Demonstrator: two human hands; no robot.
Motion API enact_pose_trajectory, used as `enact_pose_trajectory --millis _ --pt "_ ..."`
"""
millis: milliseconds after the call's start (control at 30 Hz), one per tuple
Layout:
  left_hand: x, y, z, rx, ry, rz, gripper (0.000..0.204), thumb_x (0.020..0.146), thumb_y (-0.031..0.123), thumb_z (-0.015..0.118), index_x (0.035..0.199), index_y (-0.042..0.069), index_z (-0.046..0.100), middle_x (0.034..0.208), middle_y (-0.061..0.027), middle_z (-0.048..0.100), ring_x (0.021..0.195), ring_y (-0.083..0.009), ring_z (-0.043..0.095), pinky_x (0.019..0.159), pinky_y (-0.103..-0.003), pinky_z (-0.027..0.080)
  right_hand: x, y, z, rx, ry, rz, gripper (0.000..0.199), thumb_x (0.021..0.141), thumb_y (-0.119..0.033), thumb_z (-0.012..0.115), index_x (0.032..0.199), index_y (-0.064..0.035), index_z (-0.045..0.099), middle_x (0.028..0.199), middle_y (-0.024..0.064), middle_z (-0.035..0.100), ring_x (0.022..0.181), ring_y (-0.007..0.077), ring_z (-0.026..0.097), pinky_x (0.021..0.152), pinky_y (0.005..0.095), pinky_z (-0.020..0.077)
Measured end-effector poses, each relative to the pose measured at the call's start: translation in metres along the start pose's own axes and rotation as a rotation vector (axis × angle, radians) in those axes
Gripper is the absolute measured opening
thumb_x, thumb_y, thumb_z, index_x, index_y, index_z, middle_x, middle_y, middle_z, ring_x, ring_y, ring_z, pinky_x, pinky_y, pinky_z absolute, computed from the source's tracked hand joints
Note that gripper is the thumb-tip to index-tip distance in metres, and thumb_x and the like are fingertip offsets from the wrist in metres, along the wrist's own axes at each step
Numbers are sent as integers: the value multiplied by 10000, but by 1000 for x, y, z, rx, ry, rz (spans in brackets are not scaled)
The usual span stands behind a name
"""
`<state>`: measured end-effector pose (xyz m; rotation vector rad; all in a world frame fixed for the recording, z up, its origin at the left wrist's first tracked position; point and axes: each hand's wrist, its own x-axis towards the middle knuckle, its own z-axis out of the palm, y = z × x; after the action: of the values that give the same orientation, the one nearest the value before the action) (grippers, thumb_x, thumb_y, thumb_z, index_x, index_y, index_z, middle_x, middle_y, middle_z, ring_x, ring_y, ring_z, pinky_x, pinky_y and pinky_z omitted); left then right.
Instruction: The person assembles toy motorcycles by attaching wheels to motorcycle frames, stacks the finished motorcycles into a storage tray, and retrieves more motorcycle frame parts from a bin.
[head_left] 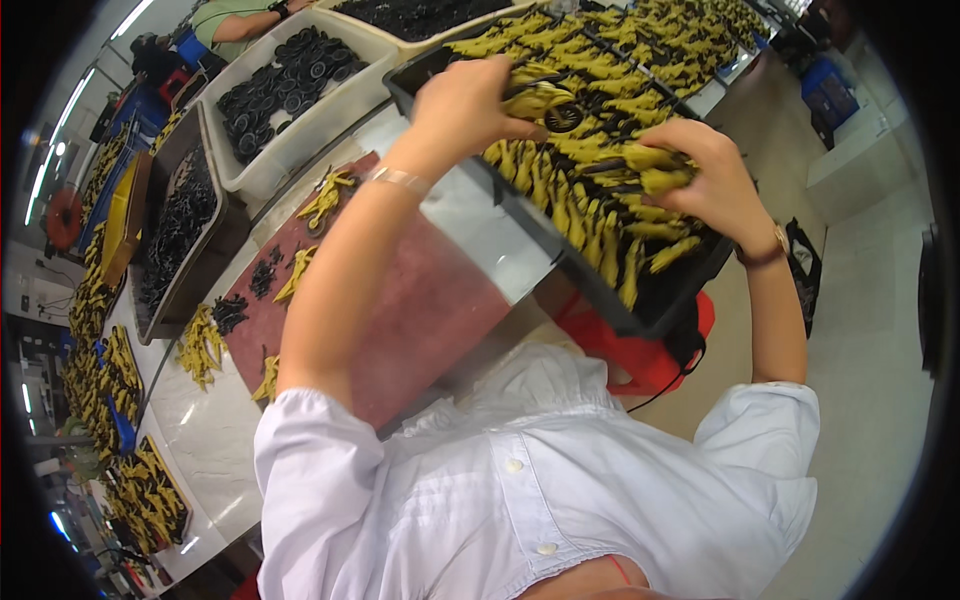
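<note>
A black tray (560,250) stands at the right of the table, packed with rows of yellow-and-black plastic toy parts (580,215). Over its left end my left hand (465,100) is closed on a yellow toy part (538,98) with a black spoked wheel (563,118) by it; I cannot tell if the wheel is fixed to that part. My right hand (705,165), above the tray's right side, pinches a small bunch of yellow toy parts (658,168) between thumb and fingers. The ends inside both hands are hidden.
A red mat (430,290) carries loose yellow parts (325,200) and small black pieces (265,270). Beyond it stand a white bin (245,175) of black wheels and a grey bin (215,240) of dark pieces. A red stool (625,365) sits under the tray's near edge. Another person's arm (250,22) shows far left.
</note>
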<state>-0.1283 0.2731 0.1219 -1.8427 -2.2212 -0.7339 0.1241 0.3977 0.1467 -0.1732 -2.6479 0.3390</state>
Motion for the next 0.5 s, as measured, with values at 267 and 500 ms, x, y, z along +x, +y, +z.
enact_pose_trajectory --millis 267,500 --pt "93 7 118 107 37 64 526 596 452 814 885 69 599 847 -130 645 859 -285 617 775 -401 432 68 114 46 -75 -340 -141 526 518 -140 826 988 -53 607 937 104 617 879 316 584 763 387 474" --pt "87 -28 136 95 238 103 487 627 385 791 978 111 596 954 -85 556 978 -264 513 832 -384 380 89 123 50 -105 -356 -206 553 513 -139 832 1009 -65 598 916 72 573 860 297 573 736 381 477"
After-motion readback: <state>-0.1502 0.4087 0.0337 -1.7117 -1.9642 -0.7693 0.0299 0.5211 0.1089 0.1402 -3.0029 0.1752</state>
